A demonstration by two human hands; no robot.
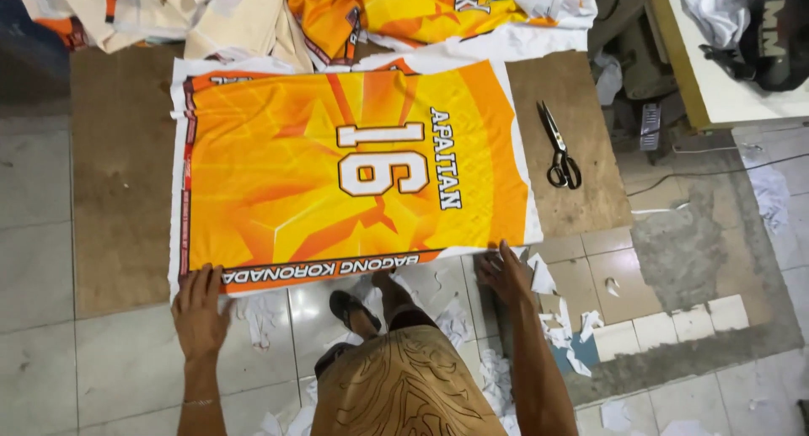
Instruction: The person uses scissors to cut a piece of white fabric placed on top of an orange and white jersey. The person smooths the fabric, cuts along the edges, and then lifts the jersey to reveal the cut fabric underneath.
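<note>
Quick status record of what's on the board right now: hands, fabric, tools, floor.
left hand: flat on near left corner of the orange printed fabric panel
right hand: fingers on panel's near right corner
panel: spread flat on brown board
scissors: on board, right of panel, untouched
more printed fabric: heaped at far edge
white scraps: scattered on tiled floor

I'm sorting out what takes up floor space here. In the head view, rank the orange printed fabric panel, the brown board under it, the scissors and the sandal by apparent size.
1. Brown board, largest.
2. Orange printed fabric panel.
3. Scissors and sandal: they look alike, and the sandal is partly hidden and nearer the camera, so unranked.
</note>
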